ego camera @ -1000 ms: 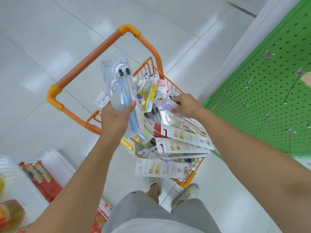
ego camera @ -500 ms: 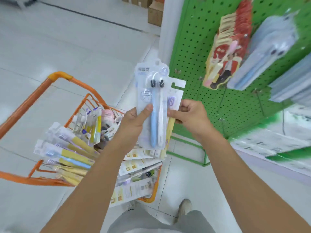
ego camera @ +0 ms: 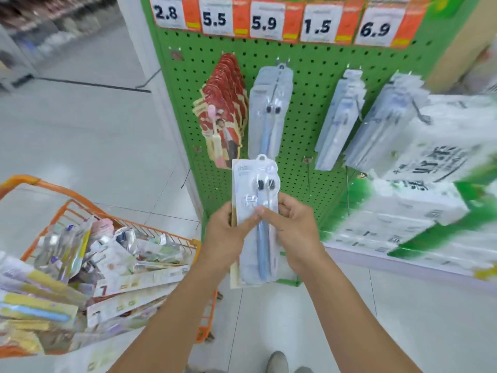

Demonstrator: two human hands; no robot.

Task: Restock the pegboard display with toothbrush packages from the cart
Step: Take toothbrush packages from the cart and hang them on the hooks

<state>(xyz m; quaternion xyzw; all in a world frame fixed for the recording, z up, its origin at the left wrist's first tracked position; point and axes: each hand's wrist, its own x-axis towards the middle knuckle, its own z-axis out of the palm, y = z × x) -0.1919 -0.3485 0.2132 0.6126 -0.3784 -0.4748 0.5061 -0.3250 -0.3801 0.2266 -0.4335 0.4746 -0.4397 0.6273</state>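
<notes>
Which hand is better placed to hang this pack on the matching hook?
Probably the right hand: it grips the pack on the side nearer the pegboard and sits below the matching packs. The left hand holds the cart-side edge.

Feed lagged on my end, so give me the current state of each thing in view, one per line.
Left hand: grips the held toothbrush package.
Right hand: grips the same package.
Held toothbrush package: upright, off the hooks, in front of the pegboard.
Pegboard: partly stocked, some hooks bare.
Blue hung packs: hanging on a hook.
Red hung packs: hanging, fanned out.
Cart: full of packages.
</notes>
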